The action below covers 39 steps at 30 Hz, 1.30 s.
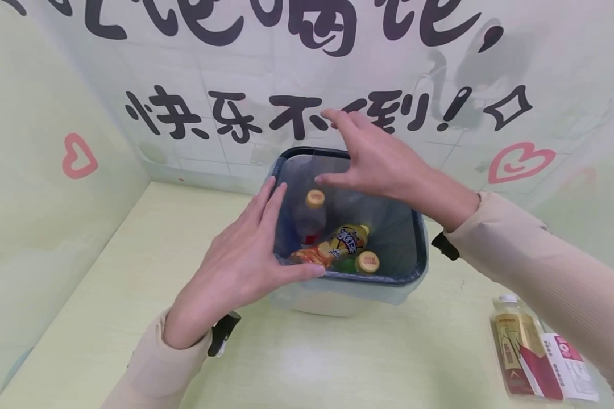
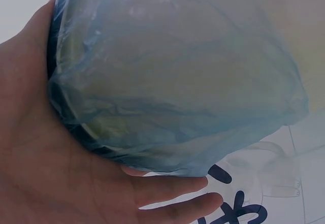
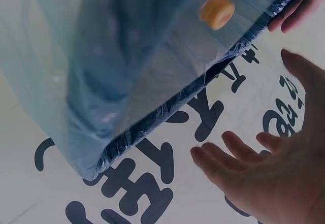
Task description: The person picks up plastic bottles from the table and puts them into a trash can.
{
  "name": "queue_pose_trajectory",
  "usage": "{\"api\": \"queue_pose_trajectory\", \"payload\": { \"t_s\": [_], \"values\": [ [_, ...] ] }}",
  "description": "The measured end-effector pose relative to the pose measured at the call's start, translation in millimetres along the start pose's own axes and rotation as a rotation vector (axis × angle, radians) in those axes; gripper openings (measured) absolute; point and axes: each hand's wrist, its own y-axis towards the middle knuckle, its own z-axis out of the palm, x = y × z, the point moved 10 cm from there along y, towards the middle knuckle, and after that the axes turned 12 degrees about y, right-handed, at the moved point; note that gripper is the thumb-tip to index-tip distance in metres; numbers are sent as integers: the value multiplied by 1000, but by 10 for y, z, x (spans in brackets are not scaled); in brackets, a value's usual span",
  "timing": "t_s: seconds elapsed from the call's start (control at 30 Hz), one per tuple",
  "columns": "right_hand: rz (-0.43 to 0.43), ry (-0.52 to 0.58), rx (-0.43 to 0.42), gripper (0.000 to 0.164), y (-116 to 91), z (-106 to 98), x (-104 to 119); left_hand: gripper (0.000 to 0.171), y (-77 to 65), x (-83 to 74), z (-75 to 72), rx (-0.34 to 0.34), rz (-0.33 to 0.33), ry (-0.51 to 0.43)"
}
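A trash bin [image 1: 420, 250] with a dark rim stands on the table, lined with a thin translucent bluish bag [image 2: 177, 71]. My left hand [image 1: 240, 255] lies along the bin's left rim, fingers extended and thumb over the front edge; the left wrist view has the palm against the bagged rim. Over the bin's back right part hovers my right hand [image 1: 376, 159], its fingers spread and nothing in it. Inside the bin are an iced tea bottle [image 1: 349, 240] lying tilted, an upright bottle [image 1: 309, 218] with a yellow cap, and another yellow bottle cap [image 1: 368, 262].
On the table [image 1: 297, 363] at the front right lies a flat drink bottle [image 1: 522, 352] with a gold and red label, beside a white and pink label [image 1: 570, 363]. A pale wall [image 1: 225, 62] with large black lettering rises close behind the bin.
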Motion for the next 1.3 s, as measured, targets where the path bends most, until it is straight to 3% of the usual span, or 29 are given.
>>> {"api": "queue_pose_trajectory", "payload": {
  "t_s": [0.23, 0.67, 1.03, 1.3],
  "values": [
    [-82, -79, 102, 109, -68, 183, 26, 130, -6, -1, 17, 10, -10, -1],
    [59, -98, 149, 105, -297, 187, -327, 129, -14, 23, 20, 21, -39, -2],
    [57, -107, 136, 103, -492, 179, -463, 128, -22, -3, 7, -4, -21, 8],
    [91, -78, 134, 101, -593, 188, -565, 125, -23, -1, 30, 12, -33, 2]
  ]
}}
